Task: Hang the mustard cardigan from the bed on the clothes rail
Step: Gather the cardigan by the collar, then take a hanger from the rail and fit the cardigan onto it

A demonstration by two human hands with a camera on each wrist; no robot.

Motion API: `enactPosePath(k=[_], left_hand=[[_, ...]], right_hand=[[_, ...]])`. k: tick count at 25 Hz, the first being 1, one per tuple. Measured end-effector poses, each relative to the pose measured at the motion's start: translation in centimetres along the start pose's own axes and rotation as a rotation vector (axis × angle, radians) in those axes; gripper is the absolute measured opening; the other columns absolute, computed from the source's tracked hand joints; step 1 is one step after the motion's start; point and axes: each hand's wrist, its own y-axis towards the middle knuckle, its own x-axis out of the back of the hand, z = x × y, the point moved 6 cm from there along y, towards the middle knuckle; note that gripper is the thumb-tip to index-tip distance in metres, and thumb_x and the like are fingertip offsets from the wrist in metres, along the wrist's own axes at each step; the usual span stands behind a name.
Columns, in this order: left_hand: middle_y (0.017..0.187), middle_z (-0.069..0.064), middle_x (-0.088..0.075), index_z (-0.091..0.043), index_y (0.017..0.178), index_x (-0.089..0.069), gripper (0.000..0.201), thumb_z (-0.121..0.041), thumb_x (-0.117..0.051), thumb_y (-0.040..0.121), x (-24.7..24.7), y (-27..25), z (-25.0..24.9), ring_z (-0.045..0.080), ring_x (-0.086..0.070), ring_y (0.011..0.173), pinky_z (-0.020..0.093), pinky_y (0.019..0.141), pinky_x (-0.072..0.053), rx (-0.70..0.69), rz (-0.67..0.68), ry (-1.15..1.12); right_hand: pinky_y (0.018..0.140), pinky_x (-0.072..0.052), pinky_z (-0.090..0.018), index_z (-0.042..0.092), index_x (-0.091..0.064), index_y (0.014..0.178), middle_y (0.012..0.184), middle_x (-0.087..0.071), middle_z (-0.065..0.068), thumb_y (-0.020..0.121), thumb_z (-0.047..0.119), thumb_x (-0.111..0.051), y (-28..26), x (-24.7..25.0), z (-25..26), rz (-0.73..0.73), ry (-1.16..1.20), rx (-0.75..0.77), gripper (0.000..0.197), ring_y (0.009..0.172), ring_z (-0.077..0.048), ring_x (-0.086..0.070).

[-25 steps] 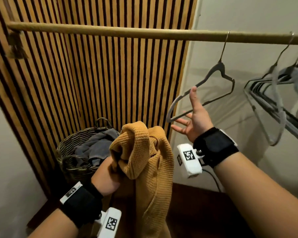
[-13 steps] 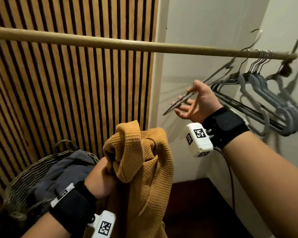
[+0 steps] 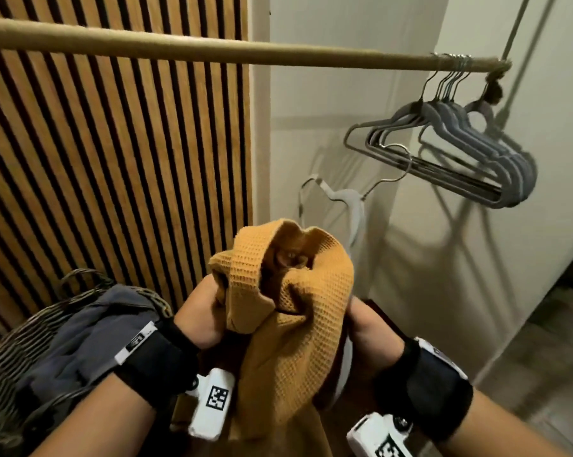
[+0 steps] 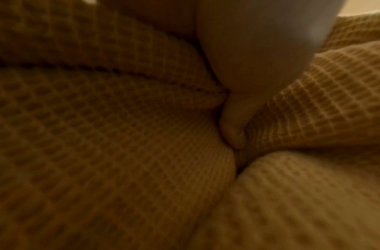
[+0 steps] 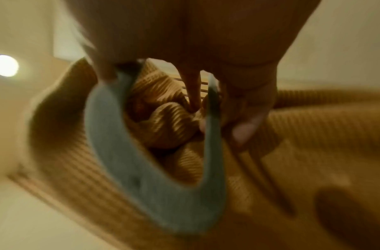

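The mustard waffle-knit cardigan (image 3: 288, 311) is bunched up at chest height, below the wooden clothes rail (image 3: 212, 51). My left hand (image 3: 209, 308) grips its upper folds; in the left wrist view the cardigan (image 4: 120, 152) fills the frame and a thumb (image 4: 234, 132) presses into a crease. My right hand (image 3: 357, 321) is half hidden behind the cloth and holds a grey hanger (image 3: 352, 206) whose metal hook points up. In the right wrist view the fingers (image 5: 193, 94) curl round the hanger (image 5: 146, 177), right against the cardigan (image 5: 167, 128).
Several grey hangers (image 3: 476, 143) hang bunched at the rail's right end by a white wall. A wicker basket (image 3: 21, 357) with grey clothes (image 3: 90, 334) stands at lower left against the slatted wood wall (image 3: 113, 159). Floor shows at the right.
My right hand has taken one hanger off the rail and brought it down beside the cardigan. The left hand still holds the cardigan. The view has turned right.
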Motion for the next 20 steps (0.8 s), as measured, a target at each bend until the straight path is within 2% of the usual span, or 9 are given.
enactPosePath(k=[2, 4, 5, 7, 10, 13, 16, 18, 20], left_hand=[[0.092, -0.039, -0.070, -0.043, 0.093, -0.069, 0.055, 0.010, -0.067, 0.083, -1.5, 0.5, 0.1, -0.017, -0.064, 0.092, 0.008, 0.089, -0.046, -0.036, 0.081, 0.082], [0.098, -0.035, -0.071, -0.051, 0.096, -0.070, 0.062, 0.008, -0.073, 0.078, -2.4, 0.4, 0.7, -0.013, -0.064, 0.097, 0.008, 0.087, -0.046, -0.042, 0.155, 0.126], [0.095, -0.034, -0.071, -0.054, 0.094, -0.070, 0.065, 0.009, -0.073, 0.077, -2.7, 0.3, 1.3, -0.013, -0.064, 0.095, 0.008, 0.085, -0.047, -0.023, 0.173, 0.123], [0.093, -0.033, -0.072, -0.053, 0.092, -0.070, 0.067, 0.012, -0.072, 0.078, -3.3, 0.6, 2.3, -0.012, -0.065, 0.093, 0.010, 0.084, -0.048, -0.009, 0.204, 0.132], [0.102, -0.024, -0.075, -0.046, 0.099, -0.072, 0.049, -0.001, -0.073, 0.080, -4.4, 1.0, 3.5, -0.001, -0.067, 0.102, 0.024, 0.094, -0.051, 0.041, 0.259, 0.167], [0.109, -0.013, -0.075, -0.034, 0.106, -0.073, 0.034, -0.010, -0.074, 0.081, -5.2, 1.2, 3.7, 0.010, -0.067, 0.109, 0.036, 0.099, -0.051, 0.053, 0.295, 0.173], [0.098, -0.023, -0.075, -0.047, 0.095, -0.073, 0.046, -0.003, -0.074, 0.081, -5.5, 1.1, 4.3, -0.001, -0.068, 0.098, 0.023, 0.091, -0.052, 0.084, 0.342, 0.139], [0.091, -0.020, -0.076, -0.053, 0.090, -0.071, 0.032, -0.027, -0.081, 0.075, -4.9, 0.5, 5.3, -0.002, -0.068, 0.092, 0.025, 0.088, -0.055, 0.143, 0.292, 0.150], [0.091, -0.018, -0.076, -0.063, 0.091, -0.065, 0.031, -0.068, -0.074, 0.062, -4.6, 0.0, 7.0, 0.004, -0.069, 0.098, 0.035, 0.094, -0.055, 0.229, 0.253, 0.182]], right_hand=[[0.094, -0.053, -0.043, 0.016, -0.078, 0.104, 0.107, -0.076, -0.014, 0.089, 0.046, -0.060, -1.3, 1.3, -0.3, -0.025, 0.175, -0.015, 0.039, 0.102, -0.027, -0.071], [0.105, -0.043, -0.044, 0.024, -0.080, 0.091, 0.106, -0.076, -0.007, 0.097, 0.051, -0.031, -2.5, 3.0, -0.5, -0.090, 0.279, -0.008, 0.057, 0.107, -0.023, -0.067], [0.110, -0.036, -0.046, 0.023, -0.080, 0.088, 0.107, -0.074, -0.008, 0.097, 0.052, -0.031, -3.0, 3.5, -0.6, -0.099, 0.292, 0.009, 0.057, 0.109, -0.024, -0.064], [0.105, -0.030, -0.045, 0.006, -0.075, 0.096, 0.100, -0.062, -0.025, 0.087, 0.051, -0.063, -3.6, 4.4, -0.5, -0.139, 0.265, 0.012, 0.047, 0.097, -0.038, -0.055], [0.083, -0.021, -0.049, -0.024, -0.048, 0.108, 0.088, -0.027, -0.033, 0.076, 0.047, -0.080, -3.9, 4.8, -0.7, -0.102, 0.151, -0.031, 0.084, 0.080, -0.048, -0.024], [0.102, -0.037, -0.054, -0.020, -0.049, 0.123, 0.104, -0.048, -0.048, 0.086, 0.023, -0.070, -4.0, 4.2, 0.7, -0.101, 0.042, 0.026, 0.061, 0.097, -0.058, -0.050], [0.087, -0.056, -0.045, -0.002, -0.074, 0.102, 0.097, -0.074, -0.025, 0.079, 0.011, -0.066, -4.6, 4.1, 2.4, -0.147, -0.044, 0.086, 0.028, 0.088, -0.038, -0.070], [0.076, -0.059, -0.039, 0.002, -0.077, 0.085, 0.082, -0.074, -0.020, 0.074, 0.012, -0.067, -4.7, 4.1, 3.2, -0.192, -0.039, 0.085, 0.018, 0.074, -0.032, -0.071], [0.072, -0.060, -0.039, -0.005, -0.074, 0.087, 0.078, -0.070, -0.023, 0.072, 0.010, -0.068, -4.3, 4.2, 3.4, -0.238, 0.013, 0.063, 0.022, 0.066, -0.032, -0.069]])
